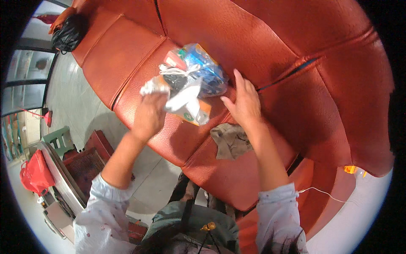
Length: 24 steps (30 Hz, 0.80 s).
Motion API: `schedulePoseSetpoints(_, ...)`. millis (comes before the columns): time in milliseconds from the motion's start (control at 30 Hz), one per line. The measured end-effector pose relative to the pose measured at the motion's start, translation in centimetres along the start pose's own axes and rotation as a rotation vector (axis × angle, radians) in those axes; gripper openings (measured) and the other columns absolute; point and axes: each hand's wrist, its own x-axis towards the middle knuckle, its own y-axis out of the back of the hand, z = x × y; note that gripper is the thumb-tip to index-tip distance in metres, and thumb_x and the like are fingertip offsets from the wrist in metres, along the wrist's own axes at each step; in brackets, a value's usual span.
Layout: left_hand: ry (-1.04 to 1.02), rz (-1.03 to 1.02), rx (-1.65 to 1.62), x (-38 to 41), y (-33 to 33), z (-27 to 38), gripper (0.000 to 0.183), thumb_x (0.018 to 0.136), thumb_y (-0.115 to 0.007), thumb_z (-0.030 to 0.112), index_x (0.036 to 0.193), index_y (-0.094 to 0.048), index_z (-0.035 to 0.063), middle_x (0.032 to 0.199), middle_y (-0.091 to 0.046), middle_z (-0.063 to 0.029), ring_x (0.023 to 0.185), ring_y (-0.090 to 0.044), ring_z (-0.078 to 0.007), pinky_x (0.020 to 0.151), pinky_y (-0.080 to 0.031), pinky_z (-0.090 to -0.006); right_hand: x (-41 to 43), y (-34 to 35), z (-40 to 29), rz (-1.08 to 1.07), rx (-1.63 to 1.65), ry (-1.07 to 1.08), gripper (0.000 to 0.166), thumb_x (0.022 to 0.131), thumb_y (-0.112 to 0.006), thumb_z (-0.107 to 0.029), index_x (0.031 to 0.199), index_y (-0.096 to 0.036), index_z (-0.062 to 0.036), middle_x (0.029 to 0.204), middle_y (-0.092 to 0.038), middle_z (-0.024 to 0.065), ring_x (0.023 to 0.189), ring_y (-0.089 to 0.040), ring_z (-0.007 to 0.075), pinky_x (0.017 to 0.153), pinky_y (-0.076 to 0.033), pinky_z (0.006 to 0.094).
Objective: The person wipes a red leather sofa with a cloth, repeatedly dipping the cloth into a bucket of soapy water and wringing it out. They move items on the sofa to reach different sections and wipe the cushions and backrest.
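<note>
A clear plastic bag [207, 74] lies on the seat of a red-brown leather sofa [136, 44]. Through its film show blue packaging, a reddish piece and dark items; a white cord [177, 70] lies at its near side. My left hand [151, 111] grips a crumpled part of a white plastic bag with orange and green print [187, 103], bunched against the clear bag. To the right of the clear bag, my right hand [245, 101] is spread and holds nothing. Below its wrist rests a grey-brown cloth [230, 139], partly covered by my forearm.
A black plastic bag [70, 33] sits at the sofa's far left end. On the floor side stand a round table [60, 171] with a red bag [37, 174], and a green plastic chair [58, 139]. A white cable [326, 192] trails at the right, below an orange-capped object [350, 169].
</note>
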Motion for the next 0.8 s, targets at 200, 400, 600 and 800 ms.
schedulePoseSetpoints(200, 0.077, -0.022, -0.231, -8.4, 3.9, 1.8, 0.027, 0.061, -0.054, -0.007, 0.087, -0.058, 0.0, 0.109, -0.059, -0.0156, 0.106, -0.054, -0.0368, 0.091, -0.044, -0.0447, 5.6, -5.5, -6.3, -0.058, -0.162, -0.057, 0.109, 0.066, -0.082, -0.034, 0.149, -0.015, -0.0123, 0.148, -0.026, 0.0226, 0.13, -0.035, 0.041, 0.102, -0.035, 0.0521)
schedulePoseSetpoints(400, 0.151, 0.057, -0.287, -10.6, 5.5, 1.6, 0.026, 0.058, -0.055, -0.009, 0.082, -0.057, 0.0011, 0.112, -0.06, -0.0139, 0.11, -0.055, -0.0353, 0.091, -0.044, -0.0443, 6.8, -10.3, -8.3, -0.105, -0.372, 0.041, 0.074, 0.077, -0.072, -0.028, 0.141, -0.034, -0.0206, 0.133, -0.041, 0.0248, 0.114, -0.051, 0.0386, 0.092, -0.042, 0.0515)
schedulePoseSetpoints(600, 0.164, 0.078, -0.367, -11.2, 6.2, 0.5, 0.028, 0.057, -0.052, -0.012, 0.082, -0.056, 0.0011, 0.112, -0.061, -0.013, 0.109, -0.056, -0.0341, 0.091, -0.045, -0.0435, 7.8, -8.6, -7.6, -0.086, -0.351, 0.019, 0.042, 0.08, -0.055, -0.007, 0.121, -0.052, -0.0171, 0.099, -0.06, 0.0194, 0.083, -0.063, 0.0395, 0.072, -0.051, 0.0494)
schedulePoseSetpoints(800, 0.165, 0.053, -0.383, -10.5, 5.2, 2.7, 0.033, 0.064, -0.051, -0.012, 0.091, -0.06, 0.0029, 0.108, -0.061, -0.0151, 0.105, -0.056, -0.0348, 0.09, -0.046, -0.0419, -0.3, -2.1, -1.5, -0.139, -0.14, -0.279, 0.031, 0.09, -0.048, -0.021, 0.118, -0.057, -0.0149, 0.085, -0.065, 0.0208, 0.071, -0.063, 0.0383, 0.067, -0.051, 0.0504)
